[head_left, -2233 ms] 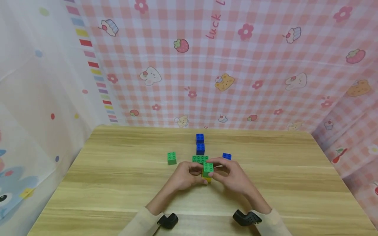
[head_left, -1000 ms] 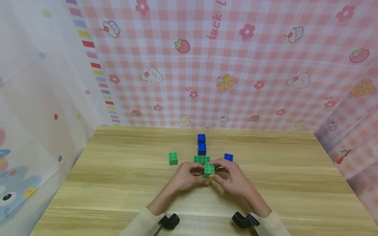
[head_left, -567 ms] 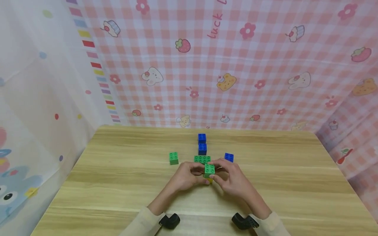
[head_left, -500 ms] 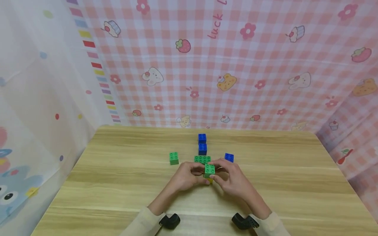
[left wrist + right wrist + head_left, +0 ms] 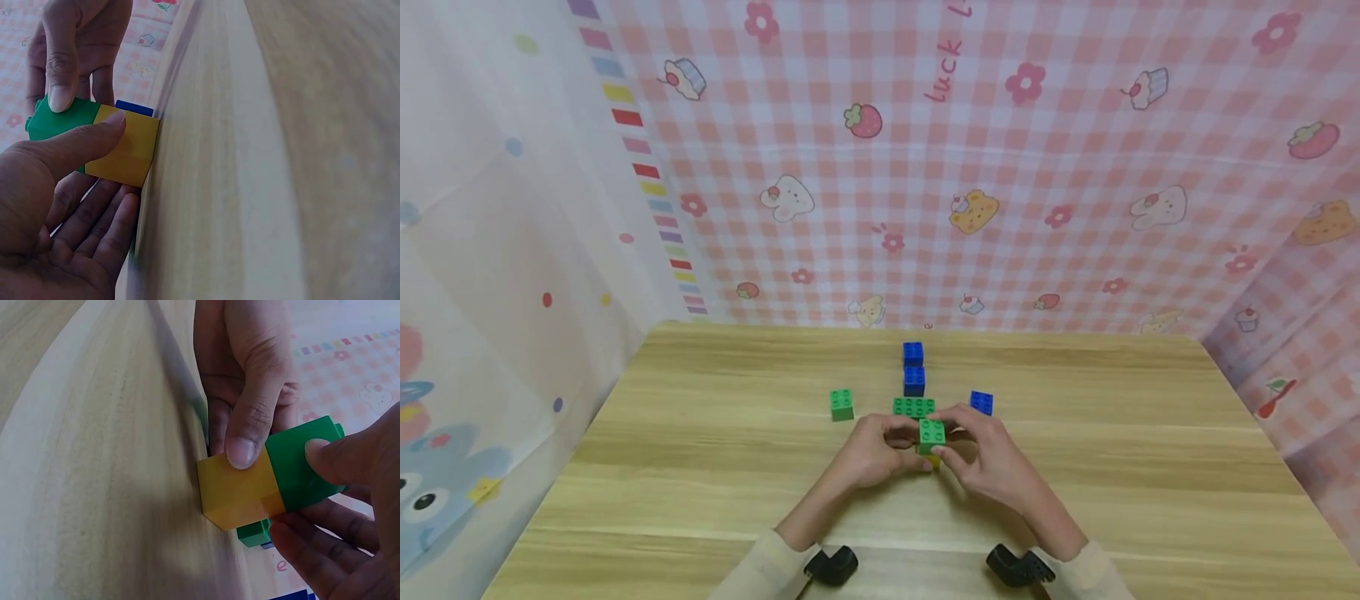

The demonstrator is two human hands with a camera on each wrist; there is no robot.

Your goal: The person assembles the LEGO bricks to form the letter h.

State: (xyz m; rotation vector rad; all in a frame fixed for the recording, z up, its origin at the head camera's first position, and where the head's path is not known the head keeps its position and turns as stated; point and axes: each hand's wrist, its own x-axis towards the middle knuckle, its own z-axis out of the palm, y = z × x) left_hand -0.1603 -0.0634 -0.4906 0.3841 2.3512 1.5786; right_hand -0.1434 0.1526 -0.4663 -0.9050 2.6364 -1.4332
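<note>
green brick [image 5: 932, 437], pinched by the right hand [image 5: 989, 454], sits flush on the yellow brick [image 5: 234, 495], pinched by the left hand [image 5: 872, 454]: apparently joined, about midway between the table [image 5: 700, 450] side edges.

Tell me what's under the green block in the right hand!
A yellow block, held by the left hand. I can't see its top; the green block covers it.

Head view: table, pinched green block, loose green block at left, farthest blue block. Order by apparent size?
Table
Pinched green block
Loose green block
Farthest blue block
The second's lead over the third may just be nearness to the camera.
</note>
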